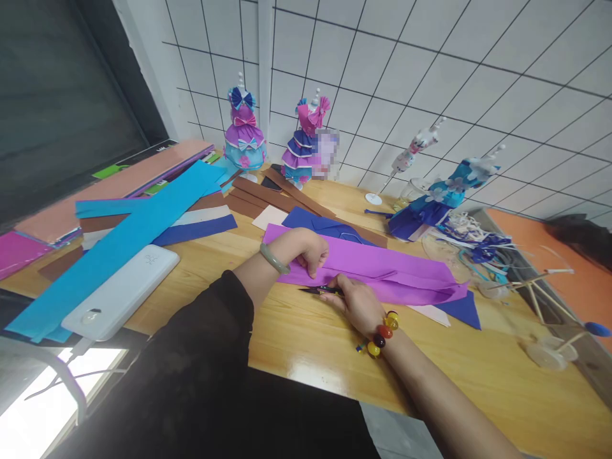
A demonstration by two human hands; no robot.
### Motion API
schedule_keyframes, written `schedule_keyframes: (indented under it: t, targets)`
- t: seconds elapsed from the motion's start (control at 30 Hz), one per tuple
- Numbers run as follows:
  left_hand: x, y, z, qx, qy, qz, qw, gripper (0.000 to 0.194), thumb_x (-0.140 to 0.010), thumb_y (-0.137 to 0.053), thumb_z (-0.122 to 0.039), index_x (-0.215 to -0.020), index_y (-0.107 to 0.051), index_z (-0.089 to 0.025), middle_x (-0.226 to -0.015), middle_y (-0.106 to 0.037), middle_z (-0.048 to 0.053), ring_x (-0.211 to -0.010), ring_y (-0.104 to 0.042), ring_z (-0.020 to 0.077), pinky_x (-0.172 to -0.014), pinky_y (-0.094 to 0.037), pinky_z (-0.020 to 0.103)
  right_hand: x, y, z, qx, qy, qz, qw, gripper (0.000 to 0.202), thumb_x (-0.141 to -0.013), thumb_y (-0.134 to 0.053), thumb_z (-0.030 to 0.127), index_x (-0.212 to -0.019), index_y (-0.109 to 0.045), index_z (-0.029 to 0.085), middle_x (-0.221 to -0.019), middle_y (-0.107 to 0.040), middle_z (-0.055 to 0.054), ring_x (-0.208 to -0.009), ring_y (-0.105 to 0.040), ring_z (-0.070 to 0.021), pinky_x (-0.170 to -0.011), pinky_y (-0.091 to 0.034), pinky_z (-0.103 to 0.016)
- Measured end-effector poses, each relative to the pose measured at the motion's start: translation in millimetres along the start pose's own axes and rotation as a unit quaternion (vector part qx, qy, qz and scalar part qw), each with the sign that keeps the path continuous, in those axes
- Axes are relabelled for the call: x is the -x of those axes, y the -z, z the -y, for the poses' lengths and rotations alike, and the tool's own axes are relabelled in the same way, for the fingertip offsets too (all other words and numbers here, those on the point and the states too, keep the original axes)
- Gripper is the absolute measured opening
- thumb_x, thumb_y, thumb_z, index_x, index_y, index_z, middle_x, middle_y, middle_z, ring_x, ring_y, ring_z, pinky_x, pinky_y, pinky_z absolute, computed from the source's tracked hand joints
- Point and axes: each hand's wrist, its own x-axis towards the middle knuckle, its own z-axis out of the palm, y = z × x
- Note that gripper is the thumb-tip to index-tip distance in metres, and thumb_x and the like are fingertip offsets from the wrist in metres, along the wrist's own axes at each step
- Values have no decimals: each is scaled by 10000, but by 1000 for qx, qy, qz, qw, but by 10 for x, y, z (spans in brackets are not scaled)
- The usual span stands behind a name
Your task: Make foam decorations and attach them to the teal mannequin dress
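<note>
A long purple crepe-paper-like sheet (377, 261) lies across the table, with a fold or slit along its near side. My left hand (313, 252), a jade-coloured bangle on its wrist, is closed with its fingertips down on the sheet's left part, near the front edge. Small black scissors (318, 290) are gripped in my right hand (356, 303), their blades pointing left along that edge. Whether the blades touch the sheet cannot be told. Dark blue sheets (471, 310) and a pale strip (433, 314) show from underneath the purple one.
Blue strips (143, 229), brown strips (268, 194) and a white power bank (122, 290) lie left. Decorated dress figures (243, 137) stand along the tiled wall; another blue one (440, 197) leans at right. Paper scraps (471, 233) and a wooden stick frame (535, 290) occupy the right side.
</note>
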Motion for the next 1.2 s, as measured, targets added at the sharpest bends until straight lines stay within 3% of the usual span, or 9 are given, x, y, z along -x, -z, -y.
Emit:
schedule_keyframes:
  t: [0.23, 0.77, 1.03, 1.2]
  targets:
    - [-45, 0, 25, 2, -8, 23, 1000, 425, -452, -717, -377, -805, -579, -186, -630, -538, -4, -569, -480, 143, -575, -427, 315, -44, -9, 71, 26, -3, 5, 1000, 338, -830, -405, 503, -888, -525, 192, -759, -664, -64, -695, -618, -207, -588, -409, -282]
    - [71, 0, -67, 17, -3, 19, 1000, 338, -498, -700, -306, -782, -578, -170, -608, -534, -6, -610, -506, 156, -613, -443, 319, -41, -26, 67, 27, -3, 8, 1000, 359, -845, -365, 508, -877, -520, 185, -766, -661, -69, -709, -619, -210, -605, -406, -284]
    - [82, -54, -40, -27, -28, -30, 999, 348, -505, -674, -318, -813, -591, -178, -729, -592, 8, -607, -498, 136, -576, -399, 261, -36, -59, 30, 11, 12, -11, 1000, 332, -851, -372, 488, -861, -519, 190, -757, -657, -64, -703, -614, -198, -608, -410, -282]
    - [205, -102, -2, -21, -55, -77, 995, 408, -540, -650, -351, -901, -577, -177, -818, -601, 16, -632, -502, 130, -555, -376, 238, -27, -63, 38, 16, 14, -10, 1000, 355, -824, -401, 523, -862, -515, 189, -779, -659, -65, -721, -614, -212, -605, -418, -293]
